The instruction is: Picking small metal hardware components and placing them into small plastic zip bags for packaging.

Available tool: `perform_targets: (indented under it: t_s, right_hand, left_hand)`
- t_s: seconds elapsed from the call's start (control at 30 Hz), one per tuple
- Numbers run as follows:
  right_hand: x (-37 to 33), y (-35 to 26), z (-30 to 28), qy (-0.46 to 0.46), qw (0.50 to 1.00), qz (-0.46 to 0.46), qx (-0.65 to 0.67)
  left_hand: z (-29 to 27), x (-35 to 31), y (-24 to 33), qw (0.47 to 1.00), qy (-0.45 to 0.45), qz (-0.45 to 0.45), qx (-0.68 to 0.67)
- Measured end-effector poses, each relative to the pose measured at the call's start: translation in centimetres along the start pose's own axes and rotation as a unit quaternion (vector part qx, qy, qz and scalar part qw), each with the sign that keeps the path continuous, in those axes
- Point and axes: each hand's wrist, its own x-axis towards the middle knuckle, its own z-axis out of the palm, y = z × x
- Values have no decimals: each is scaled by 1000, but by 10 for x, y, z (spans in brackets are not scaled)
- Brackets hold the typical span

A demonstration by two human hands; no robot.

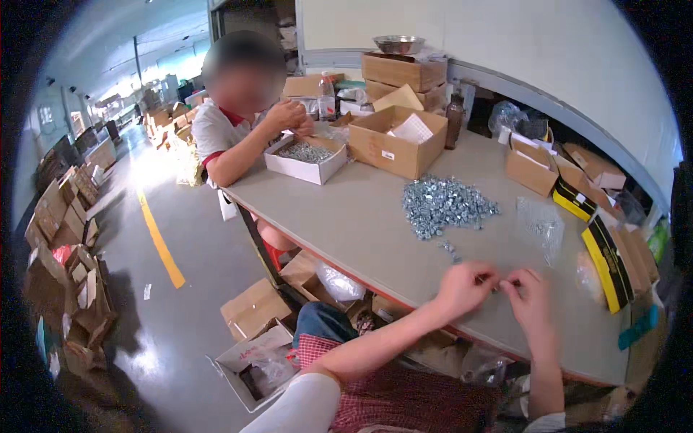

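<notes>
Over the near edge of the table, my left hand (pixel 465 290) is closed in a pinch with its fingertips toward the right. Close beside it, my right hand (pixel 528 297) is pinched too, thumb and fingers almost meeting the left fingertips. Something small and dark shows between them, too tiny to name. Beyond my hands lies a heap of small shiny metal fasteners (pixel 444 206), with a few loose metal pieces (pixel 449 250) on its near side. To the right of the heap rests a clear plastic bag (pixel 540 225) with small pieces in it.
Across the table's far left corner, a co-worker's hands (pixel 291 115) are raised over a white box of metal parts (pixel 307 160). An open cardboard box (pixel 397 144) and a brown bottle (pixel 454 121) stand behind the heap. Black-and-yellow boxes (pixel 608 263) line the right side. Cartons (pixel 256 309) sit below.
</notes>
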Motion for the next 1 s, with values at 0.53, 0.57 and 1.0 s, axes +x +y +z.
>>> perform_targets:
  t_s: [0.53, 0.57, 1.0]
  right_hand:
    - [-7, 18, -2, -16, 998, 22, 60]
    - [-6, 8, -2, -12, 998, 12, 55]
    - [-14, 2, 7, -86, 990, 46, 99]
  left_hand:
    - [8, 1, -15, 996, -23, 47, -71]
    - [6, 0, -12, 996, -25, 45, -71]
    - [1, -13, -11, 996, -22, 23, -81]
